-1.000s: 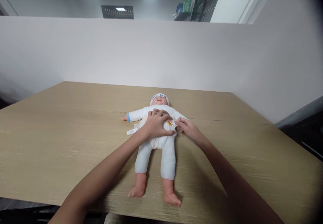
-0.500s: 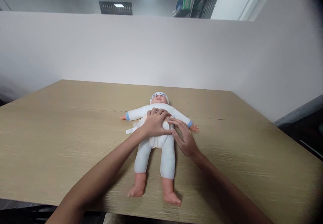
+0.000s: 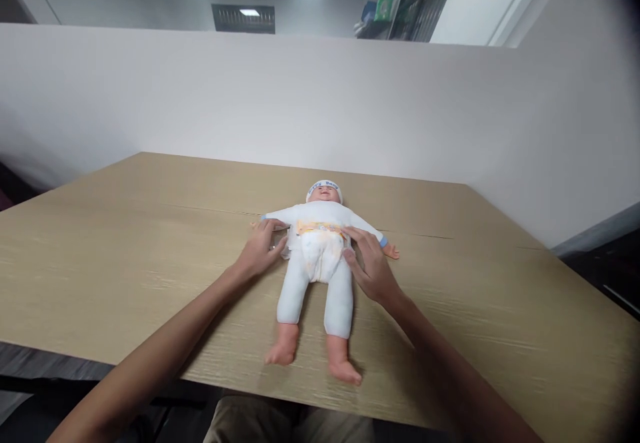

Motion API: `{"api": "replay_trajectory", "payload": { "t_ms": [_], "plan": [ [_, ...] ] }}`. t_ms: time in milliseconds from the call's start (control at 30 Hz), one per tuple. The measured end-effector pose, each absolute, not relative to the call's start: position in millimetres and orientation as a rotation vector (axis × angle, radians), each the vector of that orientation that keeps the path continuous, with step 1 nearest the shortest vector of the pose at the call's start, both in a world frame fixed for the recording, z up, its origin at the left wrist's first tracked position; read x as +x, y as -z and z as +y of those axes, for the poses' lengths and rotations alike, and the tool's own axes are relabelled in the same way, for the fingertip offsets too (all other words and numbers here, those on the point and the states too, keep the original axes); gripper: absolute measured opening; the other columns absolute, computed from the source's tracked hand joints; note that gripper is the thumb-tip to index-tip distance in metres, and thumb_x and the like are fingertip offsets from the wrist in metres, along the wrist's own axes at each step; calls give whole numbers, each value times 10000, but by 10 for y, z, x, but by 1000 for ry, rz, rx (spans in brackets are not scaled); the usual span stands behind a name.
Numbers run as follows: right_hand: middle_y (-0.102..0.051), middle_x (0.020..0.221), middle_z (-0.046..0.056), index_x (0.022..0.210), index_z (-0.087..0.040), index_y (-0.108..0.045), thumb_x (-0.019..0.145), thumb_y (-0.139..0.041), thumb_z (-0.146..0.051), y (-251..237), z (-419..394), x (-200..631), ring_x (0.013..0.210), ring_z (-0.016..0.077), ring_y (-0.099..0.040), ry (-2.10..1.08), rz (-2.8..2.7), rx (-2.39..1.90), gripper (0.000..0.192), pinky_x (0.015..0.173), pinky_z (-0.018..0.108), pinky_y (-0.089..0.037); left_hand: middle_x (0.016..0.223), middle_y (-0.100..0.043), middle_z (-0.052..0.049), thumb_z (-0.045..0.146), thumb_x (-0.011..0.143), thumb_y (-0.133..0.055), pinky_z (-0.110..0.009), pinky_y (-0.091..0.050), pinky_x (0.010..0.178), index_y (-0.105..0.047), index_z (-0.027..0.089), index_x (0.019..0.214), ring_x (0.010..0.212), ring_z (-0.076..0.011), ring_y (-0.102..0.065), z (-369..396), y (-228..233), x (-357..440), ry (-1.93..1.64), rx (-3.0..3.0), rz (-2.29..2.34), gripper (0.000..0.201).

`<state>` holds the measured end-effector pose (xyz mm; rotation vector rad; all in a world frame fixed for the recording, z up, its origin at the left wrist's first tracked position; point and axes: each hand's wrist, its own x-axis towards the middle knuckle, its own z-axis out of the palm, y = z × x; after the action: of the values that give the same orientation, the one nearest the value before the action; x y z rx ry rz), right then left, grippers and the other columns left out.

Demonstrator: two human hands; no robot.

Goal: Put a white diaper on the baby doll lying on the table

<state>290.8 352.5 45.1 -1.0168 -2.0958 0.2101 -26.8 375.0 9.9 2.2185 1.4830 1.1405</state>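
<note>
A baby doll [image 3: 320, 276] in a white suit and cap lies on its back on the wooden table [image 3: 125, 256], feet toward me. A white diaper [image 3: 321, 246] with an orange-yellow band sits around its waist. My left hand [image 3: 260, 251] rests at the doll's left side by the waist, fingers touching the diaper's edge. My right hand [image 3: 367, 263] lies flat against the other side of the diaper, fingers spread along the hip.
A white partition wall [image 3: 320, 103] stands right behind the table. The table's near edge [image 3: 300, 400] runs just past the doll's feet, with my lap below it. Dark floor shows at the far right.
My left hand slid off the doll's belly to its side, uncovering the diaper's front band. My right hand stayed on the other hip. The view shifted slightly.
</note>
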Motion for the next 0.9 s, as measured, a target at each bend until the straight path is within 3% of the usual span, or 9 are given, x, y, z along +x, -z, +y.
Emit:
{"api": "replay_trajectory", "payload": {
  "t_ms": [167, 333, 567, 733, 900],
  "plan": [
    [-721, 1201, 113, 1228, -251, -693, 1101, -508, -367, -804, 3599, 2529, 1171, 322, -649, -181, -2154, -1037, 252, 1074, 508, -503, 1147, -697, -138, 551, 956, -633, -513, -476, 1028, -593, 223, 1047, 1142, -362, -626, 3734, -1, -518, -803, 2155, 1775, 343],
    [-708, 1125, 87, 1118, -252, -712, 1079, -566, -359, -1016, 3799, 2129, 1085, 289, -657, -195, -2397, -1060, 185, 999, 447, -513, 936, -686, -113, 503, 872, -697, -486, -459, 941, -552, 239, 845, 988, -356, -635, 3757, -18, -559, -753, 1994, 1744, 302],
    [-685, 997, 45, 1047, -256, -731, 962, -712, -374, -980, 3976, 1996, 962, 256, -655, -272, -2426, -1244, 147, 824, 363, -490, 689, -578, -15, 559, 881, -617, -341, -404, 700, -559, 238, 684, 686, -218, -533, 3814, -133, -622, -846, 1778, 1533, 381],
    [-702, 1013, 48, 1172, -239, -703, 937, -721, -384, -934, 3999, 2017, 948, 259, -660, -324, -2388, -1221, 277, 809, 369, -484, 688, -496, 11, 609, 918, -569, -308, -364, 695, -488, 218, 651, 698, -168, -455, 3880, -390, -460, -996, 1645, 1296, 480],
    [-712, 978, 41, 1399, -230, -626, 911, -743, -378, -925, 4021, 2021, 932, 262, -676, -411, -2329, -1238, 523, 812, 366, -485, 687, -513, 23, 614, 915, -622, -304, -355, 667, -533, 205, 680, 663, -144, -441, 3990, -515, -43, -1058, 1548, 1122, 480]
  ]
}}
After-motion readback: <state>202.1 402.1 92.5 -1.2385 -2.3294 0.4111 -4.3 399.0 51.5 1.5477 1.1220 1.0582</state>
